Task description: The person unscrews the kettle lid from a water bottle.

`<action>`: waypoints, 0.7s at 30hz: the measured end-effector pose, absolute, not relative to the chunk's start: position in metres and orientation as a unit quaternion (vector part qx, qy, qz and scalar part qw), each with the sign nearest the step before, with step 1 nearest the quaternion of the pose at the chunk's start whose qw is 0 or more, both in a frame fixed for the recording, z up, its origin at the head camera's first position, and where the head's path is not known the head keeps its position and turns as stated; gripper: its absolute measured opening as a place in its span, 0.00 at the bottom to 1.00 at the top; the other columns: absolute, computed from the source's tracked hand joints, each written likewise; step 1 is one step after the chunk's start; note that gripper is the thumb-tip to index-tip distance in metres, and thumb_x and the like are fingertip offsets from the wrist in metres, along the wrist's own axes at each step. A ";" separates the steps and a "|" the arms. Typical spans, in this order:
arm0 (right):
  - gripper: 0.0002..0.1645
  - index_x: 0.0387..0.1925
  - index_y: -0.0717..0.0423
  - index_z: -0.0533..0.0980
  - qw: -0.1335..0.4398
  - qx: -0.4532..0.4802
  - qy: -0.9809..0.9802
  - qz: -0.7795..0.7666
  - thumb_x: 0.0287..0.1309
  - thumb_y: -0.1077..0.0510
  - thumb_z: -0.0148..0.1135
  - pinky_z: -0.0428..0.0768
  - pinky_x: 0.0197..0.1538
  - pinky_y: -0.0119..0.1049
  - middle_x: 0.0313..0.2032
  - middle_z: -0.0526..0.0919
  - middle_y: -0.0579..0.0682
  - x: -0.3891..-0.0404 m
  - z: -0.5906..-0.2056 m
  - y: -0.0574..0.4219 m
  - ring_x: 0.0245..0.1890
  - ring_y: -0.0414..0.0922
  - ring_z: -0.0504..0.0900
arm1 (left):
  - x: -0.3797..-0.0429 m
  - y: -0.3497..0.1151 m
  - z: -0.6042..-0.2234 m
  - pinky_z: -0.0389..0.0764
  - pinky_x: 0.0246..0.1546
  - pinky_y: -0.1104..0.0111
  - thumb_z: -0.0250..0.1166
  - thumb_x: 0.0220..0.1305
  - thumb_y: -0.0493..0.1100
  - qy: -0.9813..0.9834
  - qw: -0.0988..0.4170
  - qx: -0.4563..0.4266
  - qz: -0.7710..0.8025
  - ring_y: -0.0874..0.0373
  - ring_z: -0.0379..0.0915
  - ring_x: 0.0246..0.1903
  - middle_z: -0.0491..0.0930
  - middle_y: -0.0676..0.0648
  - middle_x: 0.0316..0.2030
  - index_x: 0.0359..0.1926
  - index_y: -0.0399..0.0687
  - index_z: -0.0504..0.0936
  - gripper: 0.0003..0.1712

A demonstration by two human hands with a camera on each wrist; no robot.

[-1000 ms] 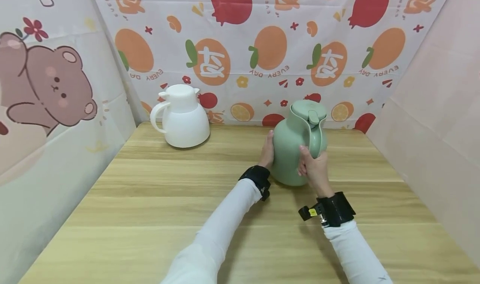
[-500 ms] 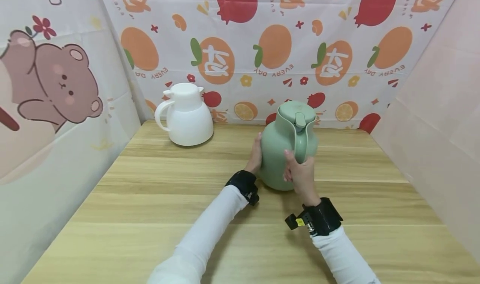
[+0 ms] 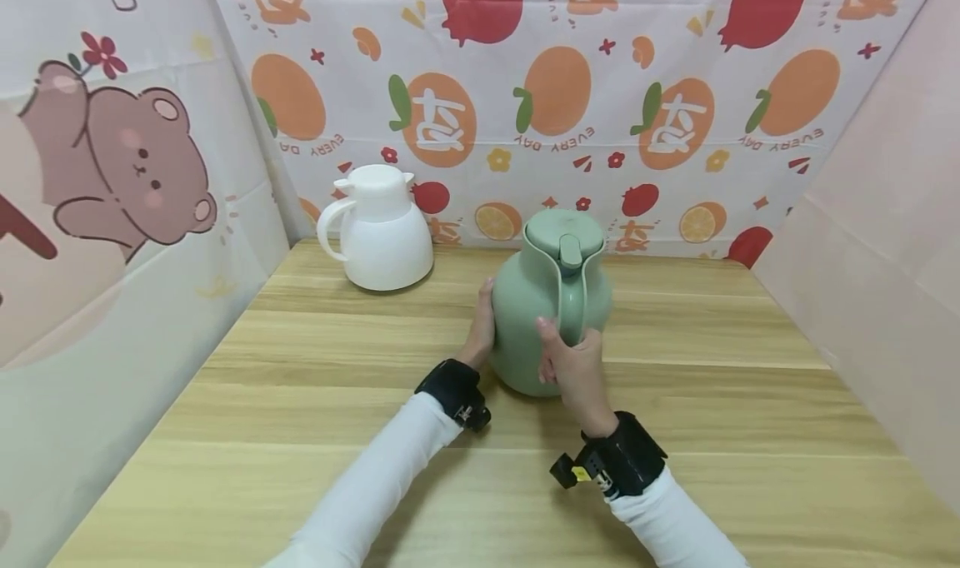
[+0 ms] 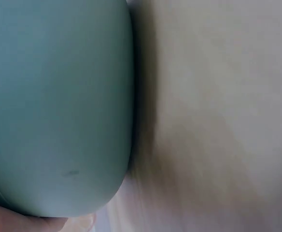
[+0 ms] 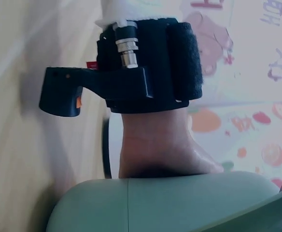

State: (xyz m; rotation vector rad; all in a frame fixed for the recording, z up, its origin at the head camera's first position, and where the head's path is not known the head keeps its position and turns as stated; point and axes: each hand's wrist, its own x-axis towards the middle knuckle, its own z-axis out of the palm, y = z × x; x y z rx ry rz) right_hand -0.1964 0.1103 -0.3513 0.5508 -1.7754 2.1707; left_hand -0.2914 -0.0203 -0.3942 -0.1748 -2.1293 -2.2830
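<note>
A pale green thermos jug [image 3: 517, 326] stands near the table's middle, its lid lever and handle facing me. My right hand [image 3: 577, 372] grips the handle [image 3: 572, 306], thumb lying along its left side. Against the jug's left side rests my left hand [image 3: 480, 326]; most of its fingers are hidden. The left wrist view is filled by the jug's rounded body [image 4: 59, 96], with a bit of finger [image 4: 20, 220] at the lower left. In the right wrist view, the left hand [image 5: 155, 145] meets the green body [image 5: 179, 203]. Whether the base touches the table I cannot tell.
A white thermos jug [image 3: 386, 247] stands at the back left of the wooden table [image 3: 337, 401], handle to the left. Fruit-printed cloth [image 3: 495, 85] hangs behind the table. Bear-printed cloth [image 3: 150, 176] hangs at the left, and a pale sheet [image 3: 862, 243] at the right.
Both hands have brought the green thermos jug leftward and nearer to me. Its handle has turned to face me more. The head view has shifted slightly.
</note>
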 end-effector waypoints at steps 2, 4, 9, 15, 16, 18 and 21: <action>0.26 0.10 0.57 0.63 0.139 0.190 -0.614 0.753 0.60 0.56 0.58 0.67 0.13 0.34 0.05 0.61 0.49 -0.192 -0.351 0.106 0.06 0.43 0.61 | -0.287 -0.025 -0.393 0.44 0.61 0.54 0.26 0.63 0.69 -0.679 0.011 -0.055 -0.732 0.52 0.44 0.65 0.48 0.45 0.68 0.70 0.51 0.50 0.42; 0.25 0.10 0.57 0.63 0.137 0.192 -0.611 0.756 0.60 0.57 0.58 0.66 0.13 0.34 0.05 0.61 0.49 -0.188 -0.350 0.102 0.06 0.42 0.61 | -0.282 -0.029 -0.392 0.43 0.62 0.54 0.26 0.64 0.68 -0.679 0.016 -0.054 -0.732 0.52 0.42 0.65 0.47 0.45 0.68 0.70 0.49 0.49 0.41; 0.25 0.10 0.59 0.62 0.128 0.205 -0.606 0.758 0.60 0.59 0.57 0.66 0.13 0.34 0.05 0.61 0.48 -0.177 -0.350 0.091 0.06 0.43 0.60 | -0.269 -0.043 -0.390 0.46 0.61 0.56 0.26 0.66 0.64 -0.674 0.031 -0.041 -0.737 0.52 0.47 0.64 0.52 0.43 0.66 0.68 0.45 0.54 0.39; 0.24 0.12 0.61 0.62 0.109 0.223 -0.607 0.755 0.61 0.60 0.56 0.66 0.13 0.36 0.05 0.61 0.48 -0.163 -0.350 0.079 0.06 0.45 0.60 | -0.252 -0.059 -0.391 0.45 0.60 0.53 0.24 0.65 0.68 -0.686 0.016 -0.035 -0.727 0.50 0.47 0.63 0.53 0.42 0.65 0.69 0.47 0.53 0.42; 0.23 0.13 0.61 0.63 0.104 0.222 -0.608 0.755 0.61 0.60 0.56 0.66 0.13 0.36 0.05 0.61 0.49 -0.161 -0.350 0.078 0.06 0.45 0.60 | -0.249 -0.061 -0.391 0.44 0.60 0.52 0.24 0.64 0.69 -0.689 0.012 -0.034 -0.724 0.50 0.47 0.63 0.52 0.43 0.65 0.69 0.48 0.53 0.42; 0.23 0.13 0.61 0.63 0.099 0.221 -0.610 0.754 0.61 0.60 0.56 0.66 0.13 0.35 0.05 0.61 0.49 -0.157 -0.350 0.076 0.06 0.45 0.61 | -0.244 -0.064 -0.390 0.43 0.60 0.52 0.23 0.63 0.70 -0.693 0.005 -0.034 -0.720 0.50 0.46 0.63 0.51 0.43 0.65 0.69 0.50 0.53 0.43; 0.23 0.12 0.61 0.63 0.098 0.225 -0.613 0.751 0.61 0.61 0.56 0.67 0.12 0.36 0.05 0.61 0.50 -0.154 -0.350 0.074 0.06 0.45 0.62 | -0.239 -0.068 -0.390 0.43 0.60 0.52 0.23 0.60 0.74 -0.698 0.000 -0.033 -0.715 0.52 0.45 0.63 0.51 0.45 0.65 0.68 0.52 0.54 0.46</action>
